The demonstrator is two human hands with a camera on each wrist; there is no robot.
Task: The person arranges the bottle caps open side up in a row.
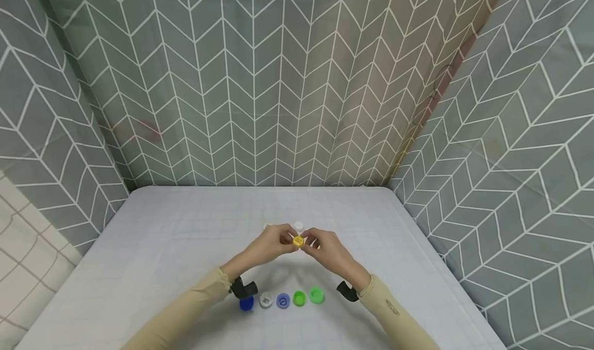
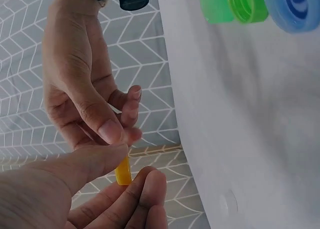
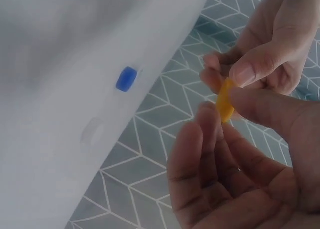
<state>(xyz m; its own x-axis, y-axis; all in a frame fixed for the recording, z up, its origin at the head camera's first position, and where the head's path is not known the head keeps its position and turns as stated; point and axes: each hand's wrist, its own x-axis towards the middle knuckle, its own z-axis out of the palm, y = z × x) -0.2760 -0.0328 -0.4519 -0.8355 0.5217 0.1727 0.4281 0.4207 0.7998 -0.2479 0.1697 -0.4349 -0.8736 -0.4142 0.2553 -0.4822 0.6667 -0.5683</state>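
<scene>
A small round yellow bottle cap (image 1: 298,242) is held up over the table between both hands. My left hand (image 1: 270,245) pinches its left edge between thumb and fingers. On the opposite edge, my right hand (image 1: 330,249) pinches the same cap. The left wrist view has the yellow cap (image 2: 123,172) edge-on, partly covered by the left thumb. In the right wrist view the cap (image 3: 225,103) sits between the right thumb and fingers, with the left thumb touching its upper end.
Nearer the front lies a row of caps: dark blue (image 1: 246,303), white (image 1: 266,300), periwinkle (image 1: 283,301), bright green (image 1: 299,298) and mint green (image 1: 317,295). Behind the hands, a white cap (image 1: 299,226) rests on the white-covered table (image 1: 185,226). Patterned curtains (image 1: 260,82) enclose the table.
</scene>
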